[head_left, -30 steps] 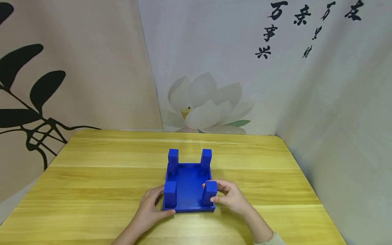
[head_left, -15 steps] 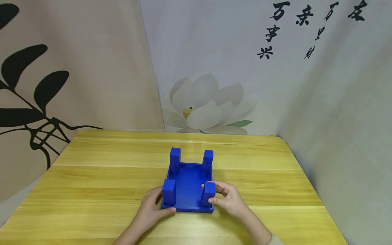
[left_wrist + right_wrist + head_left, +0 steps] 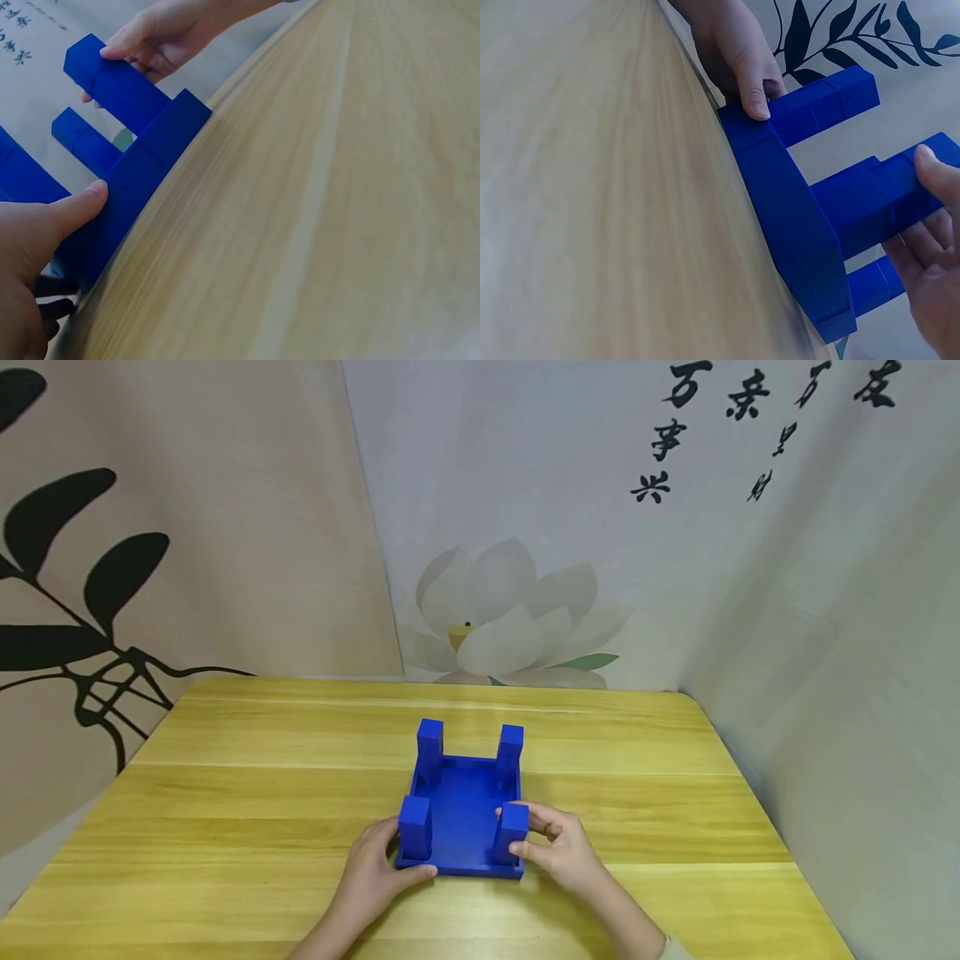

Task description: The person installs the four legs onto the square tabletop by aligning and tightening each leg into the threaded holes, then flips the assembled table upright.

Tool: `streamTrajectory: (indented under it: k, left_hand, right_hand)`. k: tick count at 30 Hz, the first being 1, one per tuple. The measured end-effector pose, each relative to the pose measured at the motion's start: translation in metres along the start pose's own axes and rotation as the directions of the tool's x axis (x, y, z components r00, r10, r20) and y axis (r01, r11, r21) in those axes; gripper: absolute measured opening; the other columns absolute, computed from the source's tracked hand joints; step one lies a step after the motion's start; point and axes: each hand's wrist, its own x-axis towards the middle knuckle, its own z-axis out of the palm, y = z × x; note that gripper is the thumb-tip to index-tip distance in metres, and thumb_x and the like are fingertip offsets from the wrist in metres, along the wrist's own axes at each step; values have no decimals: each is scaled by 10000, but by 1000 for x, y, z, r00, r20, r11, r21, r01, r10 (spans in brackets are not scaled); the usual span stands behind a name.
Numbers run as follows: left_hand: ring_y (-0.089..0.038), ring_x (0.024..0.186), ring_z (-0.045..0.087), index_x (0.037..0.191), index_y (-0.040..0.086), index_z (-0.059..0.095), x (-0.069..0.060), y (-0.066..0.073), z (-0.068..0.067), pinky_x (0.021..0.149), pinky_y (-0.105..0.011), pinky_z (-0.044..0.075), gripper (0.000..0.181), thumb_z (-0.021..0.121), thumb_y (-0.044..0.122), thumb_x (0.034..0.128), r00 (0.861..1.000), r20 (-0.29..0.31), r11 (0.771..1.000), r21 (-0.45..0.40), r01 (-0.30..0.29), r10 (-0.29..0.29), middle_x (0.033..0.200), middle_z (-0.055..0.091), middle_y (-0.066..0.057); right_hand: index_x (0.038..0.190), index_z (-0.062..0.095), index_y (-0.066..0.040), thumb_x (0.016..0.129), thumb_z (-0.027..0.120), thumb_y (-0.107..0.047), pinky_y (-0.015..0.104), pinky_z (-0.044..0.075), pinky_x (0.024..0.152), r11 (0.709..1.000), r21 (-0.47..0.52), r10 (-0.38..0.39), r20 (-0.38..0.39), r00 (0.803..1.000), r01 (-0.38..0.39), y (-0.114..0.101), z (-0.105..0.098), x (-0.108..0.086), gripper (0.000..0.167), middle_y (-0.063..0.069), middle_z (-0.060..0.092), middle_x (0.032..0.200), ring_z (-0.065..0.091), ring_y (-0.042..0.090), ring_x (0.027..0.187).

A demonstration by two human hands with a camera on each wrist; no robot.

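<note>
A blue tray-like base (image 3: 465, 827) sits on the table with an upright square post at each corner, like a small table upside down. At its near left corner my left hand (image 3: 371, 870) grips the base. The thumb lies along the near wall, and the other fingers go round the left side, partly hidden behind the near left post (image 3: 415, 828). My right hand (image 3: 566, 849) pinches the near right post (image 3: 511, 833) between thumb and fingers. In the left wrist view this post (image 3: 120, 84) stands up from the base (image 3: 139, 176), with the right thumb near its top.
The wooden table (image 3: 225, 827) reaches out on all sides of the base. Behind it hangs a pale cloth backdrop (image 3: 525, 468) printed with a lotus, dark leaves and brush characters. More cloth (image 3: 847, 635) runs along the right side.
The base has shifted and turned very slightly, moving a little left against the table. My left thumb has slid slightly right along the near wall. The right hand keeps its pinch.
</note>
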Motion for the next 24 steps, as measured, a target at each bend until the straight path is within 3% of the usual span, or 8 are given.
streamTrajectory:
  k: [13,24]
  left_hand:
    - [-312,1042,567,1097,68,676,0,3,7,914,-508,396,664,934,302,532,997,-62,998,37,-43,45,1064,668,-81]
    - [-365,1139,510,1170,59,640,0,3,8,968,-575,333,726,917,356,568,999,-41,997,77,-29,32,1168,622,-140]
  right_hand:
    - [1199,585,107,801,712,61,288,471,911,996,-43,-81,-45,996,79,6,1,0,420,202,657,1124,639,198,1032]
    - [1213,580,71,839,683,48,310,463,928,996,-44,-74,-1,997,74,7,-5,3,389,186,652,1150,621,211,1059]
